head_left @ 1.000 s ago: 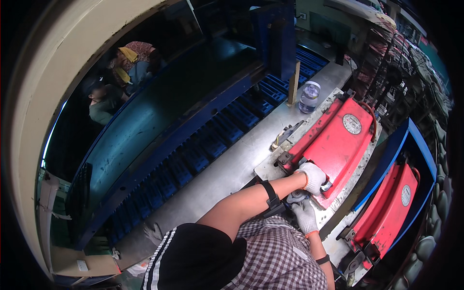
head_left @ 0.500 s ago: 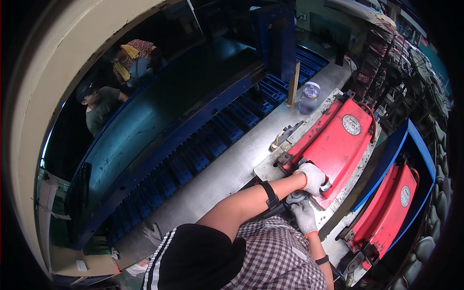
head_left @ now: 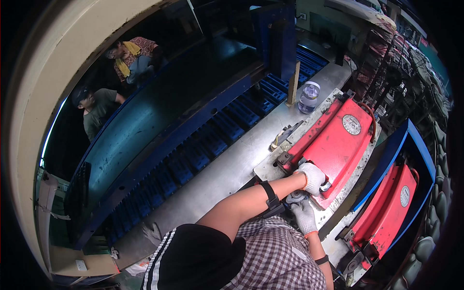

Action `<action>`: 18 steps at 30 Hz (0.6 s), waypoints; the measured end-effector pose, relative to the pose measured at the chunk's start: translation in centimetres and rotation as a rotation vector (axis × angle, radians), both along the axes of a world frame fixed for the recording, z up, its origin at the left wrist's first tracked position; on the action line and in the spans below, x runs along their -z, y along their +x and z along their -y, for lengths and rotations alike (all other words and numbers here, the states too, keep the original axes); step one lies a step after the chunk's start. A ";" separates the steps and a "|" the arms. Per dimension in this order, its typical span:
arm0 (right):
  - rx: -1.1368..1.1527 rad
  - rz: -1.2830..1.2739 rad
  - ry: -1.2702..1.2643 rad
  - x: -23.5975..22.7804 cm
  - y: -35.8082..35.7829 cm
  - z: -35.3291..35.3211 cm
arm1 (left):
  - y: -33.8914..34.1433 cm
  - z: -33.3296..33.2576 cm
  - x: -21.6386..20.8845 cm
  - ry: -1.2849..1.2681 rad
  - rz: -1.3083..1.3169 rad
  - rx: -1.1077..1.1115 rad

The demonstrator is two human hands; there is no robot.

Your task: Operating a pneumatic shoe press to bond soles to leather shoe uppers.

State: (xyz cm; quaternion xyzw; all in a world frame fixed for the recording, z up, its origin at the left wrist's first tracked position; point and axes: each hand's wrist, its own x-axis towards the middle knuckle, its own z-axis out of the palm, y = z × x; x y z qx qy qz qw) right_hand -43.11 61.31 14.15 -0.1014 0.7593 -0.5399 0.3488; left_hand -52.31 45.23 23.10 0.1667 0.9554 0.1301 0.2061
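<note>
Gloved hands are working at the near end of a red casing [head_left: 338,140] lying on the bench [head_left: 227,169]. Left hand [head_left: 311,176] is pressing closed on its edge; right hand [head_left: 304,216] is gripping a small grey part [head_left: 296,196] just below. Casing's long axis is running away, up-right.

We see a long grey metal tabletop [head_left: 217,179] running diagonally beside blue rollers. On it: a red flat mould [head_left: 333,145] on a metal plate, a clear plastic bottle [head_left: 308,97] near the far end, a wooden stick [head_left: 293,85] upright just beside the bottle, and a small metal tool [head_left: 285,135] next to the mould.
</note>
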 end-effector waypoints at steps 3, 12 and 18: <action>0.018 0.001 -0.023 0.1 0.2 0.0 | 0.0 -0.1 -0.1 -0.001 0.001 0.001; 0.044 0.025 -0.119 1.0 0.2 -0.2 | -0.1 -0.3 -0.3 -0.007 0.024 0.000; 0.013 -0.003 0.002 -0.5 0.1 -0.2 | -0.1 -0.3 -0.4 -0.006 0.018 0.005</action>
